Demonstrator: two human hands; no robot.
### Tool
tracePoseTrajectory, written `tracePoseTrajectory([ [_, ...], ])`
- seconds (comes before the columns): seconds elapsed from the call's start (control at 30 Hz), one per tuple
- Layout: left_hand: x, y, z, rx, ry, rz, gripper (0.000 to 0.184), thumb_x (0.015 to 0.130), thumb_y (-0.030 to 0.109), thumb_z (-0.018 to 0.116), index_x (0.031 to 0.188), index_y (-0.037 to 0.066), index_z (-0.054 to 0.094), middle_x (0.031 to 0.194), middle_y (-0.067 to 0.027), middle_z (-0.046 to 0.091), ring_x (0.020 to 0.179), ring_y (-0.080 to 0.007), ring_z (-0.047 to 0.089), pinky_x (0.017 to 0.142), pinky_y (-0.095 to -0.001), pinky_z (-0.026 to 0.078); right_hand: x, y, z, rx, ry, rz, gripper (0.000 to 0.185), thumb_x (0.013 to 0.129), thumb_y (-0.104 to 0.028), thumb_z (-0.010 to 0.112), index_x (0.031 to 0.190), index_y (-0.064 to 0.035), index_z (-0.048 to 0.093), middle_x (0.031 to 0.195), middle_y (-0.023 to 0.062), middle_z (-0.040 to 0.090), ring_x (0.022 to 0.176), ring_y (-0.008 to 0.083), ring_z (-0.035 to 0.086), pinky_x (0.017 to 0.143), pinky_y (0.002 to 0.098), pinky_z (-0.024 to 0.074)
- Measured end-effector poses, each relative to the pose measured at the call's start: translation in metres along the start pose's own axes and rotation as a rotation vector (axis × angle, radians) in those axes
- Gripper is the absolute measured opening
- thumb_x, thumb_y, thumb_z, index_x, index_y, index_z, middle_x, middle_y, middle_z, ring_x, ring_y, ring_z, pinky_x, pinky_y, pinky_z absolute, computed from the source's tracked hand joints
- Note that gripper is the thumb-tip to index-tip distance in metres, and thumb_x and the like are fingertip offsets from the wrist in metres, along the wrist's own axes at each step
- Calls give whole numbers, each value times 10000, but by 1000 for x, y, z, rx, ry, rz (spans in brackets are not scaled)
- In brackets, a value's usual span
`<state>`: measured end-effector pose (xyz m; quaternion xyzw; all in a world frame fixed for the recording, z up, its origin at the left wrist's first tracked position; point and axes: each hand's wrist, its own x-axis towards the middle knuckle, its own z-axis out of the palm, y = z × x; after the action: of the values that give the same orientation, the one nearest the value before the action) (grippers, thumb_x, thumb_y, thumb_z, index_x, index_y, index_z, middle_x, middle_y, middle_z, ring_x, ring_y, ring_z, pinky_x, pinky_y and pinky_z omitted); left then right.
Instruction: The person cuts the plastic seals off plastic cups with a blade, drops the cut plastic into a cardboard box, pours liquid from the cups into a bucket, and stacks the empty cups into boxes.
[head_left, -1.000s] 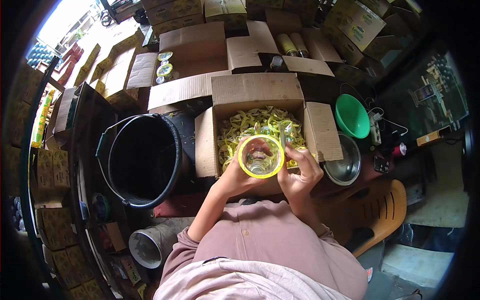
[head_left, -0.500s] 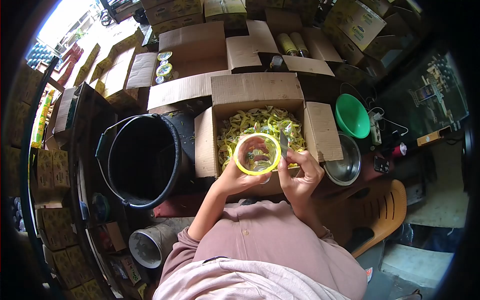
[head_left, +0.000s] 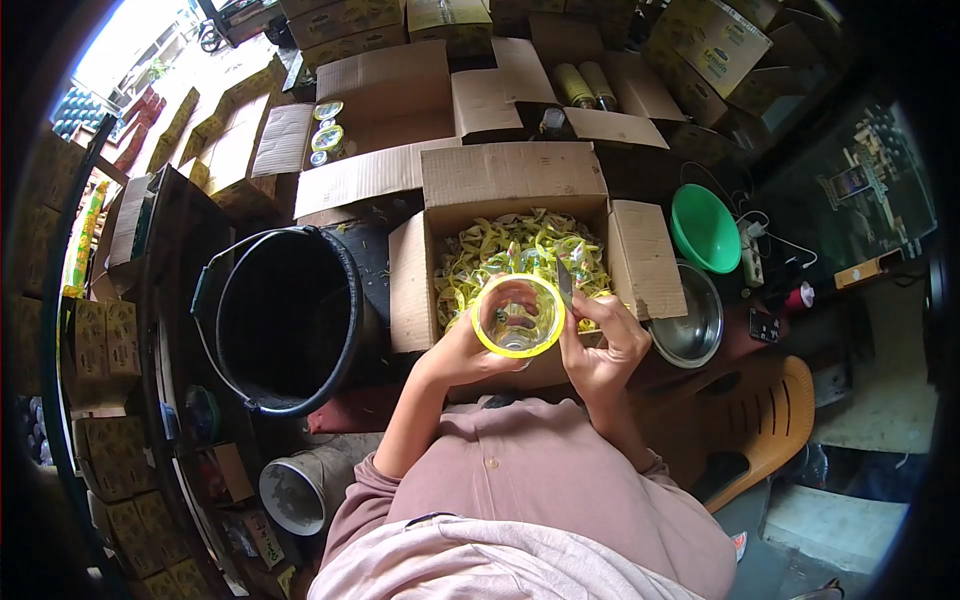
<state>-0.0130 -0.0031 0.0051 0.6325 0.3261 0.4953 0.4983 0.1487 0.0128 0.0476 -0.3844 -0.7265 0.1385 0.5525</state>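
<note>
My left hand (head_left: 458, 352) is wrapped round a clear plastic cup (head_left: 518, 338) with a yellow rim, its mouth tipped up toward me. Between the thumb and fingers of my right hand (head_left: 608, 345) is a knife (head_left: 565, 282), blade pointing up beside the cup's right edge. Part of the knife's handle is hidden in my fingers. Both hands are over the near edge of an open cardboard box (head_left: 515, 172). Inside that box lies a heap of yellow-green plastic strips (head_left: 530, 240).
To the left stands a large black bucket (head_left: 352, 285). A green bowl (head_left: 705, 228) and a metal bowl (head_left: 690, 325) are on the right, above an orange plastic chair (head_left: 775, 425). Another open carton (head_left: 385, 95) with several lidded cups (head_left: 325, 138) is behind.
The cup has dropped slightly toward me and tilted differently in my left hand. My right hand still holds the knife close to its rim, with the blade a little lower.
</note>
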Motion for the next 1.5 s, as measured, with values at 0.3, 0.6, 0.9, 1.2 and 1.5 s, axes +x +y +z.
tracePoseTrajectory([
  [0.3, 8, -3, 7, -150, 181, 101, 658, 622, 79, 715, 1177, 10, 367, 1069, -86, 410, 1028, -176, 462, 883, -318, 411, 1, 0, 1, 6, 74, 76, 205, 649, 59, 649, 845, 6, 621, 654, 69, 587, 576, 123, 570, 546, 223, 436],
  [0.6, 3, -14, 8, -341, 268, 4, 687, 663, 72, 651, 1245, 16, 289, 1154, -103, 395, 1084, -191, 395, 949, -327, 317, -3, -4, 9, -47, 88, 12, 186, 657, 22, 658, 840, 6, 625, 654, 62, 589, 561, 126, 574, 531, 231, 445],
  [0.9, 7, -15, 12, -114, 284, 31, 678, 682, 80, 713, 1222, 26, 307, 1137, -83, 399, 1066, -185, 422, 880, -302, 389, -4, 0, 14, -61, 74, -43, 244, 661, 19, 643, 899, -34, 648, 675, 60, 586, 589, 158, 590, 554, 259, 476],
  [1.2, 6, -7, 5, 20, 228, 50, 645, 644, 30, 682, 1191, 25, 339, 1101, -85, 435, 1031, -172, 464, 845, -300, 418, 1, -2, 13, -126, 31, -49, 218, 647, 41, 651, 856, -20, 639, 680, 80, 587, 586, 176, 587, 543, 261, 465],
  [1.5, 2, -11, 3, 21, 150, 2, 691, 612, 54, 699, 1200, 9, 339, 1137, -105, 435, 1075, -193, 447, 922, -310, 370, 4, 4, 11, -73, 8, -12, 287, 638, 56, 652, 909, -38, 645, 676, 56, 580, 569, 147, 576, 533, 254, 456],
])
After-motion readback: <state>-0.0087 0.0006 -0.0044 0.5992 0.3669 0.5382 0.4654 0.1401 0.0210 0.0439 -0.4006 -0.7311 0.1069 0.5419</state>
